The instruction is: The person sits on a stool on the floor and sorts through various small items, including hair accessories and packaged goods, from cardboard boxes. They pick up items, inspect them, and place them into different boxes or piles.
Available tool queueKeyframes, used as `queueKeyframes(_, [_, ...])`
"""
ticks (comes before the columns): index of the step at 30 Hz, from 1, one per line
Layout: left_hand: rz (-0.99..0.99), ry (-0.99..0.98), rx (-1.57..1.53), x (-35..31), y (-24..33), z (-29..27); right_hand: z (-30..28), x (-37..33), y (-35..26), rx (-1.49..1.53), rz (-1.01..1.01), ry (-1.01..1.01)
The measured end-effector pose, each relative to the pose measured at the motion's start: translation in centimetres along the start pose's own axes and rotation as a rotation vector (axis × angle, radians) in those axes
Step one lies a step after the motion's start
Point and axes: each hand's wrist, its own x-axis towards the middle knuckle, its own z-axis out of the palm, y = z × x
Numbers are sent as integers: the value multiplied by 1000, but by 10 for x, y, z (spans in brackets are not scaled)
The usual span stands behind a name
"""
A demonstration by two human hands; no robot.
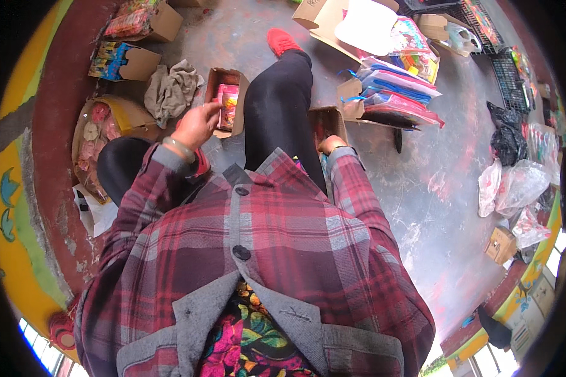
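My left hand (198, 124), with a bracelet at the wrist, is beside a small open cardboard box (238, 79). Its fingers stretch toward the box's edge, and nothing shows in them. Pink-red packets (227, 105) stand inside that box. My right hand (332, 144) is at the near side of another open cardboard box (326, 113), to the right of my raised leg. Its fingertips dip toward the box's inside and are mostly hidden. What lies in this second box is dark and partly covered by my leg.
A crumpled grey-brown cloth (172, 91) lies left of the packet box. Further left is a carton (129, 116) of pink pieces. Bagged flat packs (393, 88) are stacked at the right front. Black crates (512, 78) and plastic bags (523, 186) line the right side.
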Motion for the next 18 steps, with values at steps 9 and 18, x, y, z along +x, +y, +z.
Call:
queueKeyframes(9, [-277, -203, -207, -26, -11, 14, 38, 68, 9, 164, 122, 148])
queueKeyframes(18, [-35, -89, -87, -23, -17, 22, 31, 58, 18, 220, 152, 206])
